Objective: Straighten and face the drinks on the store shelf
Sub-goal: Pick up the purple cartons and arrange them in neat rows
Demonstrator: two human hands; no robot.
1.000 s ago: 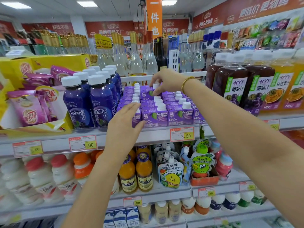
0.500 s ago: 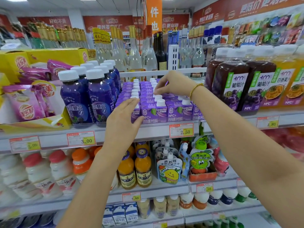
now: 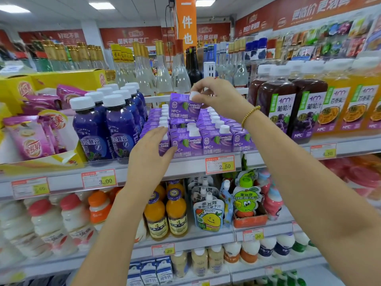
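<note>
Several small purple juice cartons point(image 3: 216, 141) with white caps stand in rows on the upper shelf point(image 3: 185, 165). My right hand point(image 3: 218, 96) pinches the white cap of one purple carton point(image 3: 181, 106) and holds it in the air above the rows, label toward me. My left hand point(image 3: 150, 155) rests flat against the front-left carton point(image 3: 165, 144) of the block, fingers together, covering most of its face.
Purple bottles point(image 3: 119, 129) stand left of the cartons, dark and orange juice bottles point(image 3: 305, 108) to the right. Glass bottles point(image 3: 181, 71) rise behind. A yellow snack box point(image 3: 51, 83) sits far left. Lower shelves hold orange bottles point(image 3: 165, 213), pouches point(image 3: 208, 215) and milk drinks point(image 3: 47, 221).
My right hand has lifted one purple carton up out of the rows by its cap. My left hand stays pressed on the front-left carton.
</note>
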